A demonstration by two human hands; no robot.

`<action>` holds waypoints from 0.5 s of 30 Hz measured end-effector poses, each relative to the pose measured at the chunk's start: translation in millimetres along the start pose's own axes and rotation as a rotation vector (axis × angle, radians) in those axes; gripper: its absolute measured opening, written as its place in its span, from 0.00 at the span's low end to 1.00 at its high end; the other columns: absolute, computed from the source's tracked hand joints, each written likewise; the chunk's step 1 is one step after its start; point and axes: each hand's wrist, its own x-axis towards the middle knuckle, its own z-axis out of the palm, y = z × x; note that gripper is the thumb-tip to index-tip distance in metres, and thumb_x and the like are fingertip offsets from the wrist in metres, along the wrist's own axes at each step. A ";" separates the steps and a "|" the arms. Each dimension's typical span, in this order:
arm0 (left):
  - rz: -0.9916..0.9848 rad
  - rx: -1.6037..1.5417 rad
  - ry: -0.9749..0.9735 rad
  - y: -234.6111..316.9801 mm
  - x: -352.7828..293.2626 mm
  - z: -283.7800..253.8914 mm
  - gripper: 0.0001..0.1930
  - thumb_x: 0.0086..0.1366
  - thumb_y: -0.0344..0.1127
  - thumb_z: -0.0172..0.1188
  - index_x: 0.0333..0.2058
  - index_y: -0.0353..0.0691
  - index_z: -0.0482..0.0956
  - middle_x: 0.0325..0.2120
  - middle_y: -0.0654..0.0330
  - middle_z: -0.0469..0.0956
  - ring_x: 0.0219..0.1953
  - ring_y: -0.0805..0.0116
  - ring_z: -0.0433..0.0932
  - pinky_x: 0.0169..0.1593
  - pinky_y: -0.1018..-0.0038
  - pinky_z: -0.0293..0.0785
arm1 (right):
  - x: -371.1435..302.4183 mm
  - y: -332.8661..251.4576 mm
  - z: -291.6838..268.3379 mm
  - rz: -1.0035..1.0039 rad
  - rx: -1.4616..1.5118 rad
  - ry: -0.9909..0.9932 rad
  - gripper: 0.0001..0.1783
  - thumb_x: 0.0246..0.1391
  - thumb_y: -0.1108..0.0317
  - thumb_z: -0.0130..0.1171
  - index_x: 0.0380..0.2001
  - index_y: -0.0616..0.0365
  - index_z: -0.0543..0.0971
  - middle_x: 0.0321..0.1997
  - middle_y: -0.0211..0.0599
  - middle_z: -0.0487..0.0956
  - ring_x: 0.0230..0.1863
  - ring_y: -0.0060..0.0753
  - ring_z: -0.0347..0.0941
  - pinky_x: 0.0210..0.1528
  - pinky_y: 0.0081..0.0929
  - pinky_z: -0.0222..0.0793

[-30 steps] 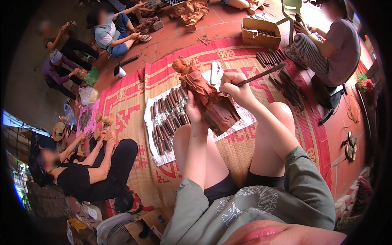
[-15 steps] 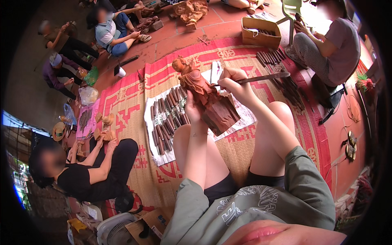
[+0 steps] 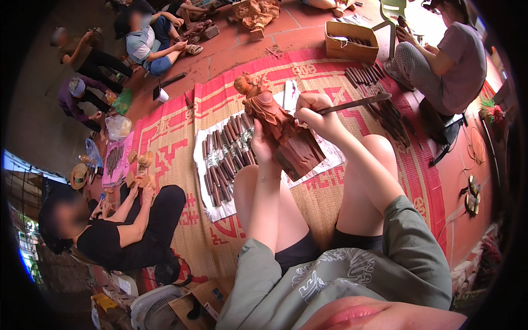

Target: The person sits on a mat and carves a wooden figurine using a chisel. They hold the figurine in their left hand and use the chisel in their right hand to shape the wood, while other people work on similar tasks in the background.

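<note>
The left hand's (image 3: pixel 264 147) fingers grip a reddish-brown, fold-carved wooden figure (image 3: pixel 265 108) with blocky base (image 3: pixel 300 155); the right hand's (image 3: pixel 320 116) clasp a slender dark tool (image 3: pixel 357 103), angled higher than before.

**Looking down from my own head**

I wear this fisheye on my head, the left one of two side by side. It faces down and outward over my shirt (image 3: pixel 396 286), which sits nearest to it. My right hand (image 3: pixel 318 114) and left hand (image 3: pixel 262 145) fall near the middle of the picture, seen from above and behind; my forearms (image 3: pixel 263 206) rise to them from below. Beyond my fingers (image 3: pixel 314 100) the view carries on over the mat (image 3: pixel 206 247) to the tiled floor (image 3: pixel 225 55), much farther off. It also takes in a person in black (image 3: pixel 110 236) left of my fingers and a person in mauve (image 3: pixel 465 66) right of them.
</note>
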 end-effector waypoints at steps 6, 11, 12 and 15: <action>0.009 0.058 0.008 2.9 -1.2 3.2 0.30 0.66 0.55 0.41 0.54 0.33 0.62 0.47 0.49 0.71 0.46 0.53 0.73 0.51 0.57 0.70 | 0.6 -3.3 2.3 -0.079 0.016 0.069 0.14 0.42 0.79 0.50 0.11 0.60 0.59 0.14 0.27 0.65 0.18 0.16 0.60 0.21 0.17 0.57; 0.042 0.040 0.028 3.8 -4.3 11.9 0.30 0.66 0.55 0.42 0.54 0.33 0.62 0.47 0.49 0.71 0.47 0.54 0.73 0.52 0.58 0.69 | -1.5 -5.2 -0.8 0.029 0.026 -0.014 0.14 0.42 0.79 0.51 0.11 0.60 0.59 0.14 0.27 0.64 0.18 0.16 0.58 0.21 0.18 0.55; 0.051 0.062 0.016 3.5 -3.6 13.1 0.30 0.66 0.55 0.42 0.54 0.33 0.62 0.47 0.50 0.71 0.47 0.54 0.73 0.52 0.58 0.69 | -2.2 -5.8 -2.0 0.038 0.043 -0.008 0.14 0.42 0.79 0.51 0.12 0.60 0.58 0.14 0.27 0.64 0.18 0.16 0.57 0.21 0.18 0.54; 0.078 0.084 0.084 2.2 -2.1 14.4 0.30 0.66 0.55 0.42 0.54 0.33 0.62 0.47 0.51 0.71 0.48 0.55 0.72 0.53 0.59 0.68 | 1.0 0.3 1.3 -0.091 -0.010 0.055 0.14 0.41 0.79 0.50 0.10 0.59 0.59 0.13 0.28 0.64 0.17 0.18 0.59 0.20 0.18 0.55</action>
